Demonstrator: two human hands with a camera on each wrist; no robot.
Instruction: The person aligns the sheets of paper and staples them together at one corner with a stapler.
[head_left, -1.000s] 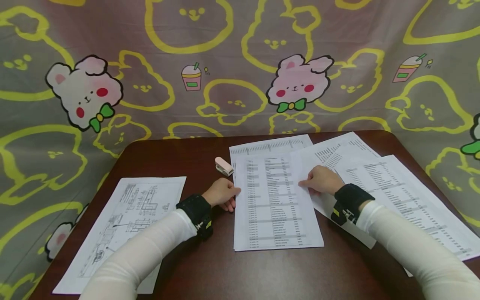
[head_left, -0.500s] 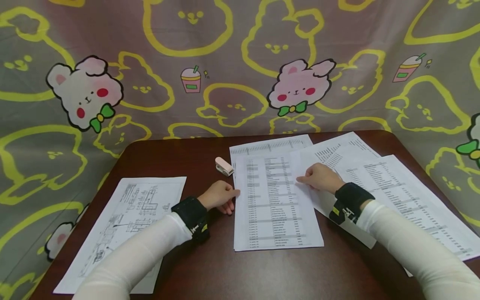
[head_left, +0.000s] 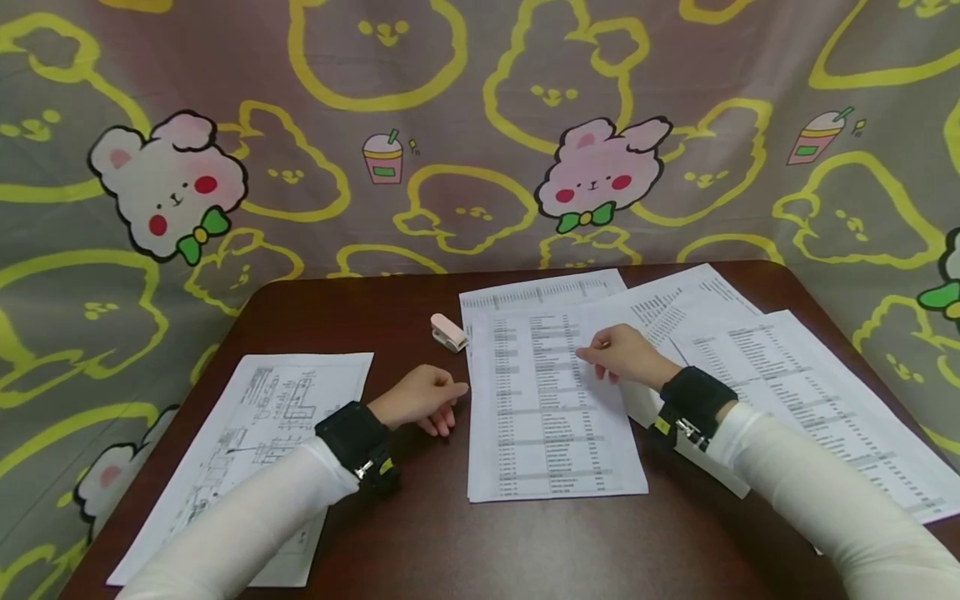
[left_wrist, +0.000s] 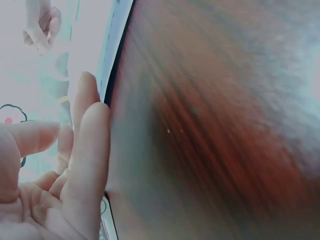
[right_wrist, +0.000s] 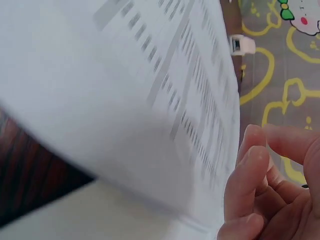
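Sorting of paper is looking only part-done, judging by the layout. Printed list (head_left: 555, 433) is lying mid-tabletop (head_left: 525, 550), sides approx. straight, w/ a rear sheet (head_left: 540, 287) poking out askew toward the far edge. Toward the R edge, a slanted sheet (head_left: 660, 312) & an outer list (head_left: 795, 392) are overlapping at different angles, so that side is seemingly remaining unsquared. Drawing sheet (head_left: 285, 408) is lying apart along the L edge, partly under the sleeve in view. Pink clip (head_left: 448, 332) is sitting in the far half, just beside the printed list's L side, gripping no paper; can't tell if it's touching.

L hand (head_left: 423, 398) is hovering just off the printed list's L side, fingers relaxed, thumb apart, holding nothing. R hand (head_left: 626, 354) is hanging over that list's R part, fingers loosely curled, thumb & index tips close tog.; no paper is showing btwn them. Contact w/ the page: can't tell.

Materials: pages are looking thin, matt, rectangular, the printed list's edge bowing in the R wrist view. Clip's oblong, rounded, prob. plastic. Tabletop is shining dark red-brown, far corners rounding off. Beyond the far edge, patterned curtain (head_left: 465, 83) is hanging, lightly creased.
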